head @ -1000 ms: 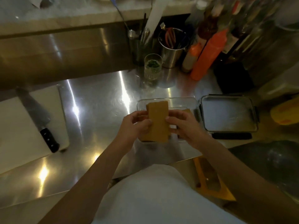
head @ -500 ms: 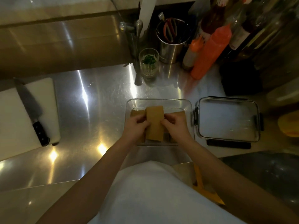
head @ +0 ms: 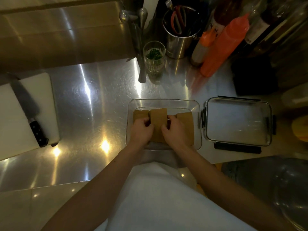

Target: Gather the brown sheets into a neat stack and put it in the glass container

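A clear glass container stands on the steel counter just in front of me. Inside it lie brown sheets: one stack at the left, one at the right, and a middle stack between them. My left hand grips the middle stack's left edge and my right hand grips its right edge, both down inside the container. The near ends of the stacks are hidden by my hands.
The container's lid lies right of it. A white cutting board with a black-handled knife sits at the left. Behind stand a glass of herbs, a steel utensil pot and orange squeeze bottles.
Both hands have lowered the brown stack from above the container down into it, between the two stacks lying there. The camera has tilted further downward.
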